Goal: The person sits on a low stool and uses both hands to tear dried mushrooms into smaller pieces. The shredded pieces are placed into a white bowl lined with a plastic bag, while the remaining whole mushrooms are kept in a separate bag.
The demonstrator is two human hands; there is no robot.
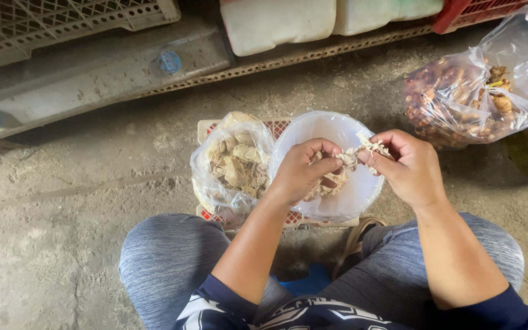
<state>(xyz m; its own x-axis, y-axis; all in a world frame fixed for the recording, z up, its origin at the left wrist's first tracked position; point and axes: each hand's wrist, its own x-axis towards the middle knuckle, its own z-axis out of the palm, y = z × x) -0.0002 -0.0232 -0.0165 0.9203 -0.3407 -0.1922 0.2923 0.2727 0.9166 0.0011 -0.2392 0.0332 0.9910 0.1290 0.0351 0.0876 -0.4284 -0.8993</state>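
Both the left hand (304, 171) and the right hand (401, 165) pinch a pale, stringy piece of food (354, 156) between their fingertips, just over a round white plastic bowl (362, 189) beside a clear plastic bag of pale scraps (234, 164).

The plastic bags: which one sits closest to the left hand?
The small clear bag of pale pieces, just beside the left hand. The larger bag of brown pieces lies far off, beyond the right hand.
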